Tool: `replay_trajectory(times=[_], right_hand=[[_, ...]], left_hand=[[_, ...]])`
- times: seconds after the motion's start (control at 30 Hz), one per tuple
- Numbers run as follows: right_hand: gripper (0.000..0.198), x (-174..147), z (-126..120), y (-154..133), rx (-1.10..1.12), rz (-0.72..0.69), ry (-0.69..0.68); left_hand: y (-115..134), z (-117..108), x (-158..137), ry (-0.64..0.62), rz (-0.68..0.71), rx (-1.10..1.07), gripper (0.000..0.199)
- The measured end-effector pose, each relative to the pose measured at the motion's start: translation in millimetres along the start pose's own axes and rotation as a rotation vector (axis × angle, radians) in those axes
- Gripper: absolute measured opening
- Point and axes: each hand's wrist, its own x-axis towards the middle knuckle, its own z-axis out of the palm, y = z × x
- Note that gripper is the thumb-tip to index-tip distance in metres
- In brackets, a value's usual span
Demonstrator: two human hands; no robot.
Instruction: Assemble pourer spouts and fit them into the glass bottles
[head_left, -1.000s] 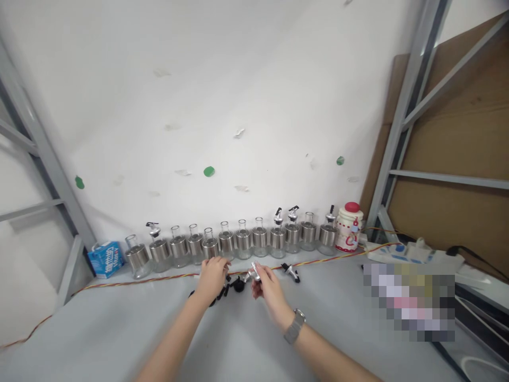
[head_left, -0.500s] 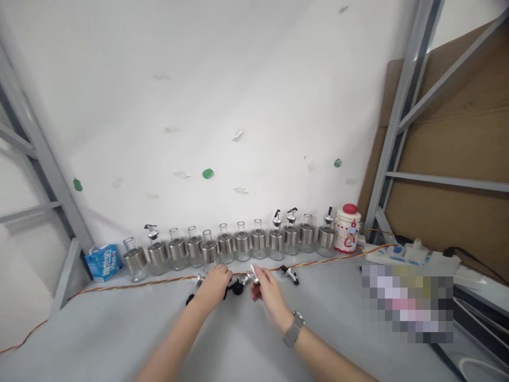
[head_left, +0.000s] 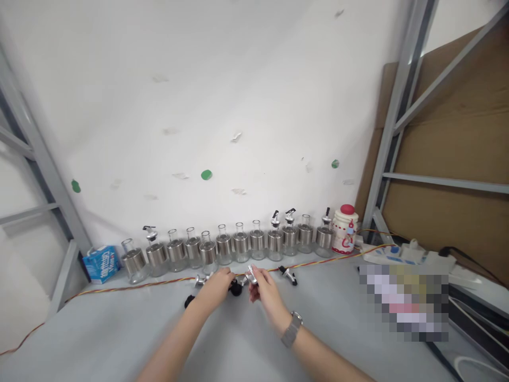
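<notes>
Left hand (head_left: pixel 215 289): now beside black part (head_left: pixel 236 288), closer to right hand (head_left: pixel 269 293); grip unclear. Right: grip holds silver spout (head_left: pixel 251 275).

The left hand (head_left: pixel 218 286) hides part of the black pieces (head_left: pixel 236 288) beside it, so its grip cannot be told. The right hand (head_left: pixel 269 293) partly covers a silver spout (head_left: pixel 251 275). Pixel blocks mask an item (head_left: pixel 403 303) on the desk (head_left: pixel 119 331); the bottom edge cuts both forearms (head_left: pixel 177 334).

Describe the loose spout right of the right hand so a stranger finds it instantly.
On the table, a twisted wire runs before the bottles. Near it, right of the right hand, lies the black and silver spout, the only loose one on that side.
</notes>
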Motion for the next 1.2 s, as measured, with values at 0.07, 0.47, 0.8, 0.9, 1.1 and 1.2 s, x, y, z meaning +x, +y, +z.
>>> replay_trajectory(times=[0.07,0.47,0.8,0.9,1.1,1.2], right_hand=[[0.041,0,0,-1,-0.004,0.0,-0.001],[0.042,1,1,0,-0.001,0.001,0.007],[0.041,-12,5,-6,0.052,0.073,-0.154],[0.045,-18,9,-6,0.032,0.117,-0.222],[0.044,-26,15,-5,-0.001,0.197,-0.227],[0.042,-30,16,-11,0.012,0.24,-0.231]], left_hand=[[1,3,1,0.003,-0.003,-0.009,0.025],[-1,11,2,0.08,-0.11,-0.167,0.022],[10,-10,-19,0.402,-0.232,-0.745,0.026],[18,-9,-29,0.463,-0.328,-1.118,0.027],[29,-10,-38,0.426,-0.379,-1.731,0.019],[29,-12,-39,0.399,-0.377,-1.792,0.017]])
